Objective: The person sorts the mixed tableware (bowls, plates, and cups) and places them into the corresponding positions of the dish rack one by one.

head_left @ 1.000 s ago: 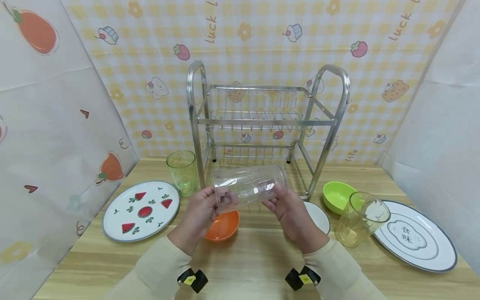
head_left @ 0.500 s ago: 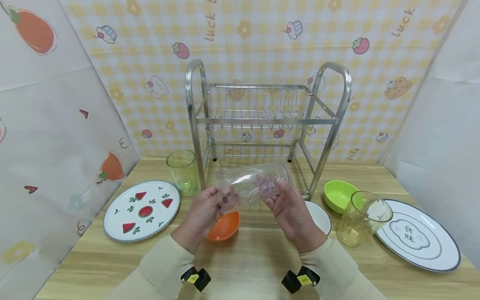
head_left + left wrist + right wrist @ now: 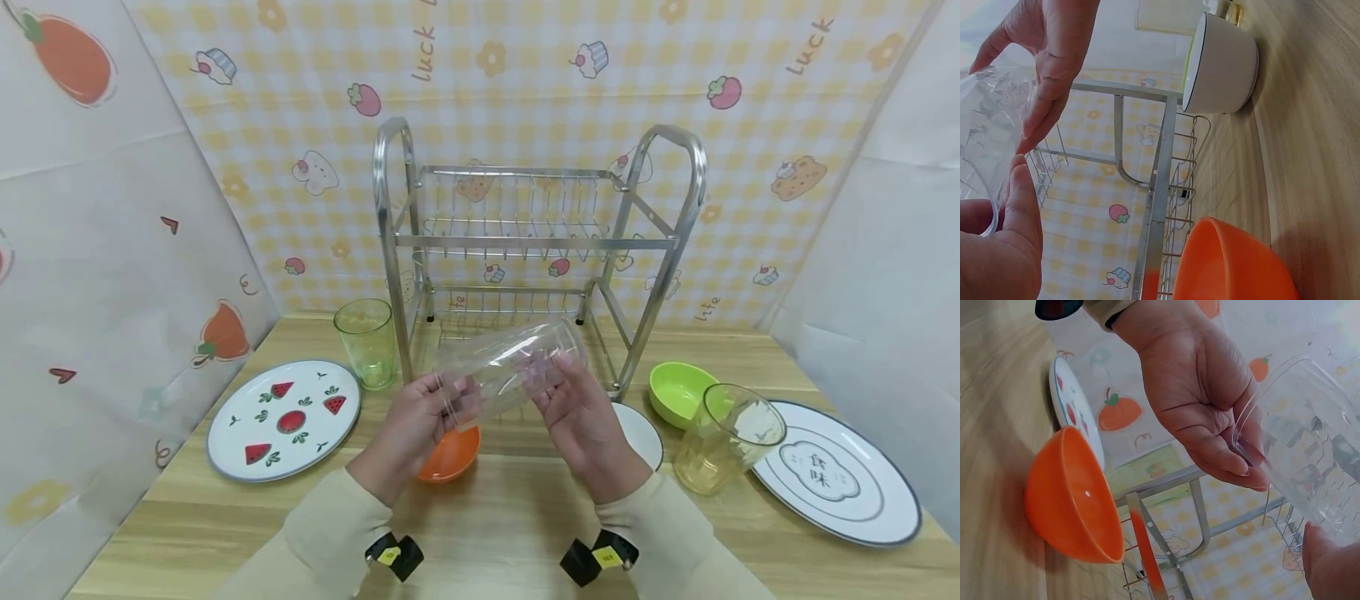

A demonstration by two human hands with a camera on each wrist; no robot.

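Held a clear cup (image 3: 498,371) aslant before the metal rack (image 3: 536,244), with fingers of left hand (image 3: 405,429) and right hand (image 3: 585,429) curled round its 2 ends, seemingly mid-handling, and probably called next for steady grip.

Bare worktop (image 3: 517,533) leads from the near edge between the orange bowl (image 3: 453,457) and white bowl (image 3: 641,433). Beyond, the held clear cup (image 3: 501,375) and rack (image 3: 536,243) obstruct. The watermelon plate (image 3: 285,421) blocks the left edge, the lettered plate (image 3: 836,475) the right.

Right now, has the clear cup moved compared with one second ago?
Yes, slightly: in the head view, the right end of the clear cup has risen against the rack.
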